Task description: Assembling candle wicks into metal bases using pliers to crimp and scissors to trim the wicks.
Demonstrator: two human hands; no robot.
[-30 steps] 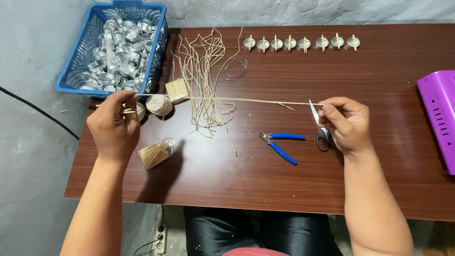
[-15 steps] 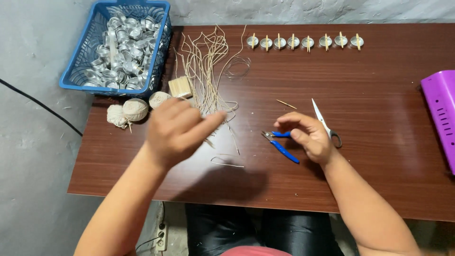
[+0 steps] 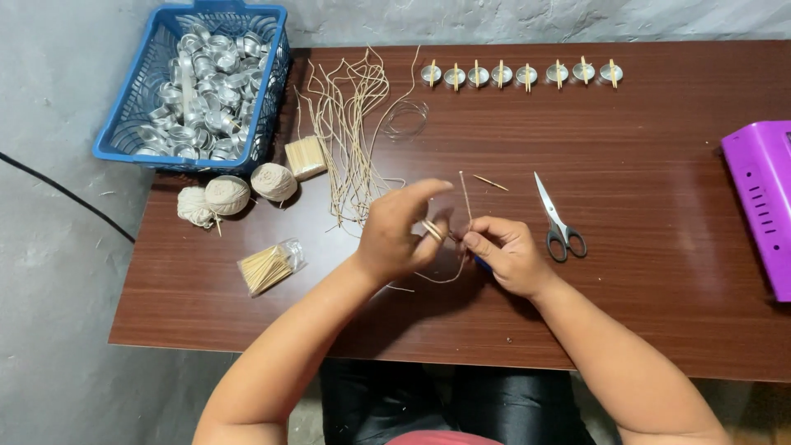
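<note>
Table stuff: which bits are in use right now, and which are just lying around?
In use: left hand and right hand pinching one wick strand.

Lying about: scissors, blue basket of metal cups, twine balls, stick bundle, purple box, cup row.

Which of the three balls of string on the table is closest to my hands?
The rightmost ball, beside the small bundle of sticks; the other two balls sit farther left, toward the table edge.
</note>
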